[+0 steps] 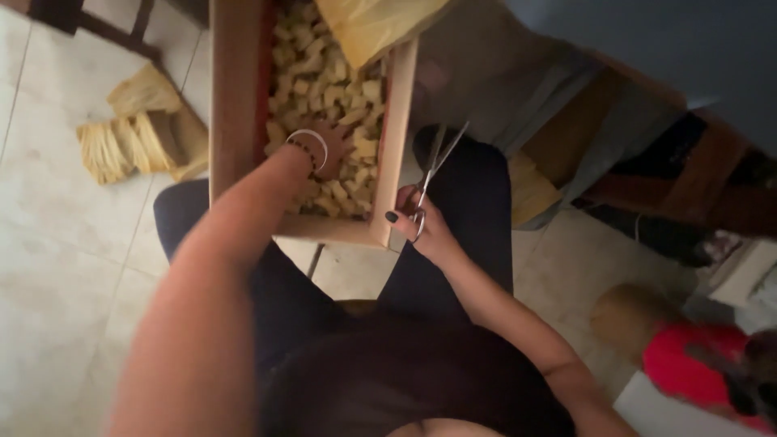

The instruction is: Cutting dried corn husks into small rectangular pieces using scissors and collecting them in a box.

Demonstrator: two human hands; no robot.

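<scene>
Head view, looking down past dark trousers to a pale tiled floor [57, 243]. A wooden tray [231, 97] with raised rails lies across the knees, its near rail just above the lap, and it is filled with short pale yellow cut pieces [324, 89], heaped loosely. The left hand [328, 150] reaches into the middle of the heap, wrist carrying 2 bangles [312, 146], 1 pale and 1 beaded; the fingers are buried among the pieces, so I cannot tell whether that grip is closed on any of them or merely spread over them. The right hand [417, 222] sits at the tray's near right corner, touching the right rail, its grip closed around the handles of a pair of scissors [433, 174], blades slightly parted and pointing far and right, away from the tray. A yellow plastic bag [372, 24] droops over the far right rail. On the floor to the left lie tied bundles of pale straw-like strips [133, 142]. A red object [688, 360] sits at the near right, blurred. Judgement: sorting or gathering by feel goes best with the tray held level on both knees, the left hand working shallow so pieces do not spill over the low near rail. Scissor tips are best kept turned outward, clear of the left forearm and the bag. Motion blur limits finer detail.
</scene>
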